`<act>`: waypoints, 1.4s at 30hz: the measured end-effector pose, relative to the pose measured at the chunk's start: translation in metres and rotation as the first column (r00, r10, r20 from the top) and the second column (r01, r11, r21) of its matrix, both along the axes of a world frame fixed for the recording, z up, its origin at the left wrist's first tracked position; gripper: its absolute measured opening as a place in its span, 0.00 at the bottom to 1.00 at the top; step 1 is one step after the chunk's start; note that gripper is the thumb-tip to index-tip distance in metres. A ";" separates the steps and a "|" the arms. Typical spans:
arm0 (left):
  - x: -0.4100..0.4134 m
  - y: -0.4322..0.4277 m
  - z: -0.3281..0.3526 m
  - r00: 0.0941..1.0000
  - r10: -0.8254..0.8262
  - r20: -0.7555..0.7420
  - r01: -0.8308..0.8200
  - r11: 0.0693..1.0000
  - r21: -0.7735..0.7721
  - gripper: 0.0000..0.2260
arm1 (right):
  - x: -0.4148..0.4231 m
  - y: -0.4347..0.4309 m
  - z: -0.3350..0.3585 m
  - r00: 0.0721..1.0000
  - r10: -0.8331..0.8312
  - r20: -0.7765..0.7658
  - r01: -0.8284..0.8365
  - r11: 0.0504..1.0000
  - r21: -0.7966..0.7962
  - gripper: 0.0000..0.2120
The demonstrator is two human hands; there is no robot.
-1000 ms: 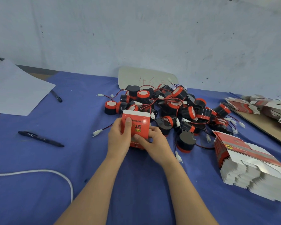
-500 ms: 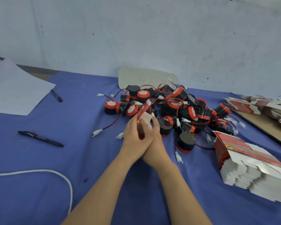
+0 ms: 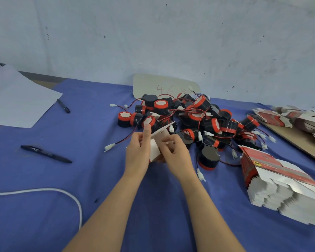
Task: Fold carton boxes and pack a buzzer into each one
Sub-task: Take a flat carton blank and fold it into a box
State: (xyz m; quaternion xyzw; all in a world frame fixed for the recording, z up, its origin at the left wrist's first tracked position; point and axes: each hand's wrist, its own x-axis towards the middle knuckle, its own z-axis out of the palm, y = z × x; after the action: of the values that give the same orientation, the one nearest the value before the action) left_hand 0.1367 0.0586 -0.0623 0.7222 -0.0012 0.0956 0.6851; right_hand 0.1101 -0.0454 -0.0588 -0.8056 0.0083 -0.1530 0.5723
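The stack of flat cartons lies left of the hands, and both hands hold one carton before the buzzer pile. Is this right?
No. The head view shows the stack of flat cartons right of the hands, not left. The left hand and right hand do hold one carton before the buzzer pile.
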 end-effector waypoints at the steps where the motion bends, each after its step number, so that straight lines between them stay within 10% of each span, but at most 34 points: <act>1: -0.002 0.000 -0.001 0.999 -0.025 0.024 0.025 1.000 0.018 0.24 | 0.000 0.001 -0.001 0.999 -0.042 0.017 0.042 0.999 -0.012 0.06; 7: -0.008 -0.004 -0.007 0.972 -0.068 0.224 -0.019 0.930 0.367 0.36 | 0.000 -0.002 -0.006 0.932 -0.348 0.103 0.348 0.772 -0.532 0.17; 13: -0.010 -0.006 -0.011 0.965 -0.137 0.225 -0.002 0.851 0.526 0.28 | 0.000 -0.010 -0.002 0.970 -0.214 0.115 0.243 0.872 -0.425 0.17; 18: -0.008 -0.009 -0.004 0.986 0.117 0.122 -0.135 0.979 0.153 0.19 | 0.000 -0.005 -0.002 0.938 -0.266 0.220 0.314 0.924 -0.220 0.14; 24: -0.007 0.001 0.008 0.999 -0.003 -0.038 -0.011 0.933 -0.360 0.10 | 0.009 -0.016 -0.003 0.945 -0.299 -0.129 0.315 0.940 0.130 0.15; 28: -0.006 0.003 0.007 0.997 0.071 -0.007 -0.070 0.956 -0.284 0.13 | 0.010 -0.018 -0.007 0.928 -0.293 -0.232 0.343 0.914 0.217 0.15; 34: -0.003 0.007 0.007 0.947 0.322 0.002 -0.317 0.932 -0.176 0.07 | 0.004 -0.014 -0.010 0.948 -0.315 -0.047 0.279 0.893 -0.352 0.14; 42: 0.006 0.015 0.006 0.967 0.211 -0.143 -0.248 0.908 -0.337 0.04 | -0.002 -0.008 -0.001 0.963 -0.261 -0.068 0.211 0.887 -0.411 0.11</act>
State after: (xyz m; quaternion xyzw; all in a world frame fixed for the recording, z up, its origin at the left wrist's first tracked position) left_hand 0.1423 0.0733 -0.0562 0.5868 0.1363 0.1367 0.7864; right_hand 0.1086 -0.0535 -0.0598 -0.9062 0.1098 -0.1706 0.3709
